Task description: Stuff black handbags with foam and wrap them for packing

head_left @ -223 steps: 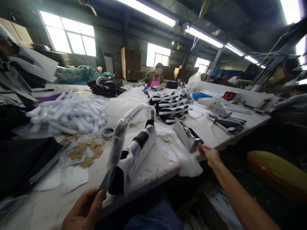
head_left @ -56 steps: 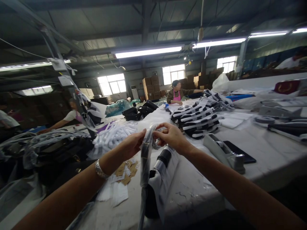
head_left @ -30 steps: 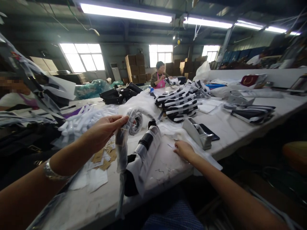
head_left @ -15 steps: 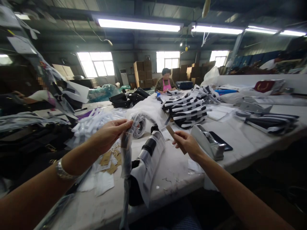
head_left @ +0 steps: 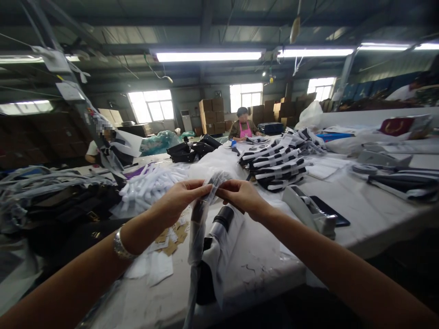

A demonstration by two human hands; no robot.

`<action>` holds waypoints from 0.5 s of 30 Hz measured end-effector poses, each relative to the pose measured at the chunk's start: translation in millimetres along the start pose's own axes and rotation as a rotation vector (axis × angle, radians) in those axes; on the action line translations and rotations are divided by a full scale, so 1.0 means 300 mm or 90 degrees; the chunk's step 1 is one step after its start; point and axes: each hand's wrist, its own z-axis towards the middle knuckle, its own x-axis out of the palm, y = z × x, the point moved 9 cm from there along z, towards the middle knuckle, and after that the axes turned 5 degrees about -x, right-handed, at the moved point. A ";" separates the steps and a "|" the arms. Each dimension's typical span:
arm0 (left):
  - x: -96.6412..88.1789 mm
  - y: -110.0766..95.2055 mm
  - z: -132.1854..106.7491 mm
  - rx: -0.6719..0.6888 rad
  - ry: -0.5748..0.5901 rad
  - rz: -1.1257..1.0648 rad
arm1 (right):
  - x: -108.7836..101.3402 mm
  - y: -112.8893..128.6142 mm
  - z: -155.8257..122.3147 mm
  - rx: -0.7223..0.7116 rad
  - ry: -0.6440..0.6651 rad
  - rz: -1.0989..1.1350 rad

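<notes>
Showing two bare hands meeting at the upper curve of a wrapped handle [head_left: 198,230], which stands upright between them at the near edge of the work table [head_left: 264,274]. The left hand [head_left: 185,195] pinches the handle's clear film from the left, thumb and fingers nearly together; a patterned bracelet [head_left: 121,243] circles that wrist. The right hand [head_left: 245,196] reaches in from the opposite side, its fingers drawn narrow against the same curve; what lies between its fingertips is hidden. Below the hands, just right of the handle, lies a black item in white wrapping [head_left: 219,256], with a black band [head_left: 224,218] near its far end. To the left are tan tags [head_left: 171,244] and white sheets [head_left: 161,269], with a heap of white tubes [head_left: 151,183] beyond. To the right stands a grey dispenser [head_left: 307,210], a dark flat device [head_left: 331,212] beside it. Farther back rises a black-and-white stack [head_left: 277,167]; behind it, a co-worker in a pink apron [head_left: 245,130] is at the table.
</notes>
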 end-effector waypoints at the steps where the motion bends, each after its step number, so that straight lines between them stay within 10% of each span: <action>1: 0.000 -0.003 -0.001 0.004 0.002 0.005 | 0.016 -0.003 0.001 0.016 0.009 0.036; 8: -0.006 -0.012 -0.015 0.009 -0.015 0.059 | 0.075 -0.054 -0.066 0.193 0.094 0.322; 15: 0.022 -0.044 -0.019 0.048 -0.017 0.073 | 0.087 -0.018 -0.062 0.136 0.068 0.334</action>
